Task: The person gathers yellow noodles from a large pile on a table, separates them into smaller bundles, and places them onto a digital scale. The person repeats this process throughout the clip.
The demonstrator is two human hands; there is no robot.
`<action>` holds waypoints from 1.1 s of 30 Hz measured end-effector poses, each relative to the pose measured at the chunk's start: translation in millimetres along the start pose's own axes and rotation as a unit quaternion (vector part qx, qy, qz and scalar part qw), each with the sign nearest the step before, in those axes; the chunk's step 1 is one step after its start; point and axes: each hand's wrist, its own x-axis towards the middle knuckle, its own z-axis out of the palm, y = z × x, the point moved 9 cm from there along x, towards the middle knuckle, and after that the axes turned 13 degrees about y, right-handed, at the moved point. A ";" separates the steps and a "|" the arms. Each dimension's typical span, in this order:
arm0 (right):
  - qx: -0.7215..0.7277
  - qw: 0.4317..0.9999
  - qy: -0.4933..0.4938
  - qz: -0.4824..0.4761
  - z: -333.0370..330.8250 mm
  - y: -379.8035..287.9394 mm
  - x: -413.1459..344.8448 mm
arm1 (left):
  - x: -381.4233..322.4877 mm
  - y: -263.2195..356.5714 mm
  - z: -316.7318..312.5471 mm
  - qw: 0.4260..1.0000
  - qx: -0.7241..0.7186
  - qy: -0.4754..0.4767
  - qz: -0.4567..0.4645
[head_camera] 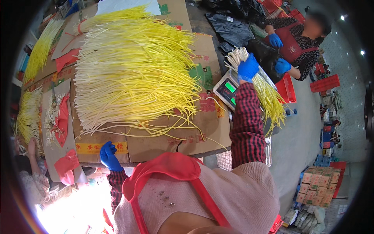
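My right hand (248, 68), in a blue glove, grips a bundle of blanched yellow chives (267, 95) around its pale stems. The bundle lies slantwise over a digital scale (227, 87), whose display is lit green. My left hand (108, 153), also gloved in blue, hangs over the near edge of the cardboard-covered table (175, 146). Its fingers are loosely curled and nothing shows in them. Spread across the table before me is a wide layer of yellow chives (134, 76), white ends to the left and yellow tips to the right.
A co-worker (295, 46) in blue gloves handles a black plastic bag (263, 55) beyond the scale. A red crate (286, 89) stands beside it. At the far left, another person's hand (32, 146) touches a chive pile (29, 117). Red tape strips (65, 165) lie near the table's left edge.
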 end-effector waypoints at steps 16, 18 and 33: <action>0.316 0.917 -0.142 0.200 85.4 144.2 -0.3 | 0.5 16.2 20.1 0.999 0.013 -0.048 0.008; 0.186 0.974 -0.121 0.056 65.2 127.0 15.0 | -1.1 14.5 22.1 0.998 0.026 -0.051 0.012; 0.463 0.808 -0.335 0.141 17.6 63.0 85.6 | -6.8 12.3 20.2 0.998 -0.026 -0.052 0.008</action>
